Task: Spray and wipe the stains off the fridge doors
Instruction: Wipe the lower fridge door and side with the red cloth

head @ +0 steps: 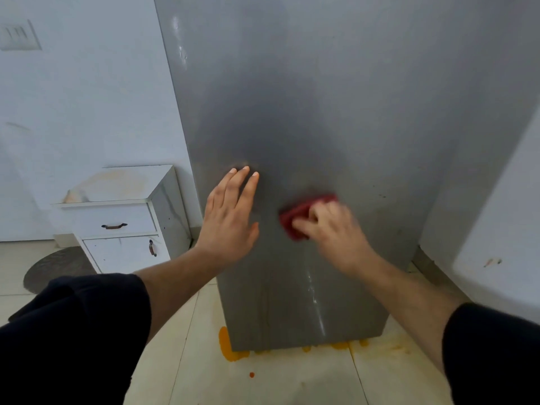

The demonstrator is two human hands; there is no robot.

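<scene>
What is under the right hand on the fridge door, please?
A red wiping pad shows beneath the right hand, pressed against the grey fridge door. Its lower right part is covered by the fingers, and any stain beneath it is hidden.

My left hand (pixel 230 211) is flat, fingers straight, arm reaching forward. My right hand (pixel 333 229), motion-blurred, curls round the sponge (pixel 301 213). Dark sleeves (pixel 73 331) cover both upper forearms.
</scene>
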